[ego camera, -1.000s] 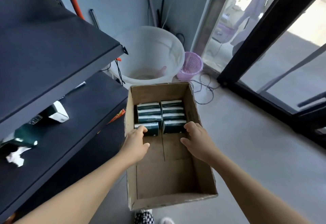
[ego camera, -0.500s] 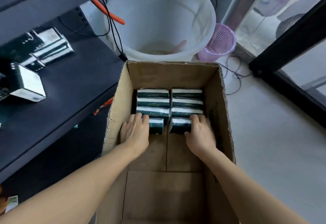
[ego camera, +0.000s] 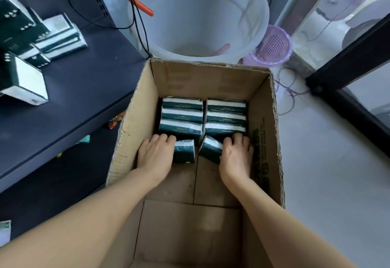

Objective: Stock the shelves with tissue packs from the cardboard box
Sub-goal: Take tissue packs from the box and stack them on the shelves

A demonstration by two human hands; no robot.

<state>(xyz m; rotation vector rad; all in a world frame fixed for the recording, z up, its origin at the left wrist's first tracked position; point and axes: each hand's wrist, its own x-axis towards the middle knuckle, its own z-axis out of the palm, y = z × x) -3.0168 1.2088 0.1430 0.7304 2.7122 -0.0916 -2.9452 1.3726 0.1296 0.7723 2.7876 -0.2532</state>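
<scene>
An open cardboard box (ego camera: 135, 120) stands on the floor, with several dark green and white tissue packs (ego camera: 182, 118) in two rows at its far end. My left hand (ego camera: 155, 156) grips the nearest pack of the left row (ego camera: 184, 150). My right hand (ego camera: 236, 158) grips the nearest pack of the right row (ego camera: 210, 148), which is tilted up off the row. Both hands are inside the box. Several more tissue packs (ego camera: 59, 35) lie on the dark shelf (ego camera: 84, 99) to the left.
A large white plastic tub (ego camera: 198, 14) stands just behind the box, with a small purple basket (ego camera: 272, 48) at its right. An orange hose and black cables hang by the shelf's end. A dark door frame (ego camera: 346, 73) and glass run along the right.
My head has dropped closer to the box. Both hands went from its middle to the nearest two packs and closed on them; the right pack is now tilted.
</scene>
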